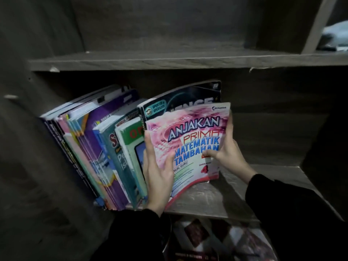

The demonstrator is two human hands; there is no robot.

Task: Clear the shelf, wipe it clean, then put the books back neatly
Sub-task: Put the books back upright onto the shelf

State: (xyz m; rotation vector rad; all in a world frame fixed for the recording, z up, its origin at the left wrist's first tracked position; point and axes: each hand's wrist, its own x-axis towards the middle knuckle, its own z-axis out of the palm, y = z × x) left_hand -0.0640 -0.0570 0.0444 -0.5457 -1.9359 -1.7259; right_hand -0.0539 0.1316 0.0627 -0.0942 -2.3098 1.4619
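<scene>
Fingers [149, 147] of left hand [158, 178] and right hand [228, 155] are curled round the pink book [195, 132], held near upright beside the row of books [105, 147].

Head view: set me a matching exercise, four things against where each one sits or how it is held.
Things:
1 pink maths book
2 black science book
3 purple book
4 upper shelf

Places:
a above the row of books
b right behind the front book
c gripped by the left hand and right hand
d leaning in the left half of the row

Pairs: 1-c, 2-b, 3-d, 4-a
</scene>
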